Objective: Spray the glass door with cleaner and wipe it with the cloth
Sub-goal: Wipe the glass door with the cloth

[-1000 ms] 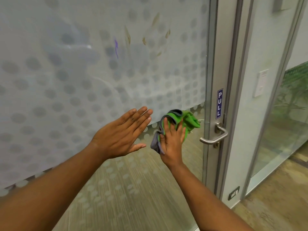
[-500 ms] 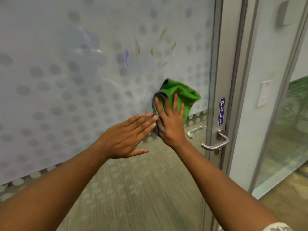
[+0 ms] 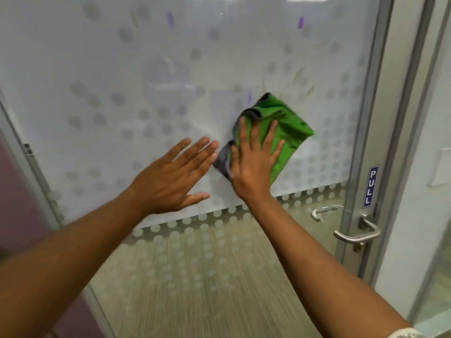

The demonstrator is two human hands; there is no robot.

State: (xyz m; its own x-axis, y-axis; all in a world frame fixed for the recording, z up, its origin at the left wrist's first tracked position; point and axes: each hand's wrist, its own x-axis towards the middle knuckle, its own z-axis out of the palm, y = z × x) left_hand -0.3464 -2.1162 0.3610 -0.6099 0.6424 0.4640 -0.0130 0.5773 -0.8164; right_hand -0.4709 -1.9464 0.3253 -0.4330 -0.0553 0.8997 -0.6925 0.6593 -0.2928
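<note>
The glass door fills the view, frosted with grey dots above and clear below. Purple and brownish smears mark the pane above the cloth. My right hand lies flat with fingers spread on a green and grey cloth, pressing it against the frosted glass. My left hand is open, fingers together, flat against or just off the glass to the left of the cloth, holding nothing. No spray bottle is visible.
A metal lever handle sits at the door's right edge under a blue PULL sticker. The grey door frame and a side glass panel stand to the right. A white wall switch is at the far right.
My right hand has slid the cloth upward on the glass, from near the handle's height into the frosted area. My left hand stayed beside it. The view has shifted left and back.
</note>
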